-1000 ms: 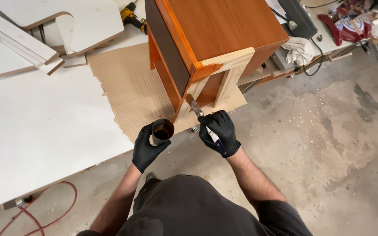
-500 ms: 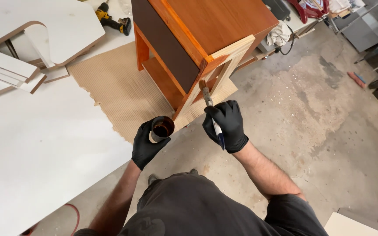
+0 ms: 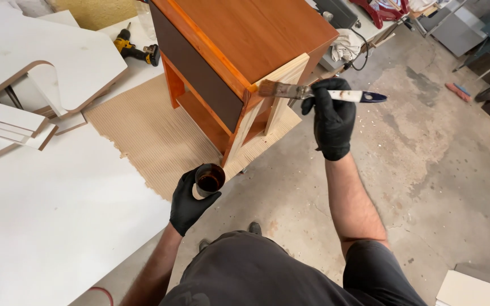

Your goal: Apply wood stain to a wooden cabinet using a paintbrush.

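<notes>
Black-gloved fingers [image 3: 320, 96] of the right hand [image 3: 332, 119] are clenched round the white handle of a paintbrush [image 3: 319, 93], whose bristles touch the pale unstained leg [image 3: 276, 93] at the near corner of an orange-stained wooden cabinet [image 3: 245, 45]. At 7 o'clock from the brush, the left hand [image 3: 191, 201] grips a small round cup of dark stain [image 3: 209, 180]. Tan corrugated cardboard [image 3: 143, 136] lies under the cabinet on the white tabletop [image 3: 46, 209]. A yellow drill [image 3: 134, 50] lies at 11 o'clock.

cabinet [image 3: 245, 51] ahead (blocking), floor [image 3: 426, 147] rightward open
</notes>
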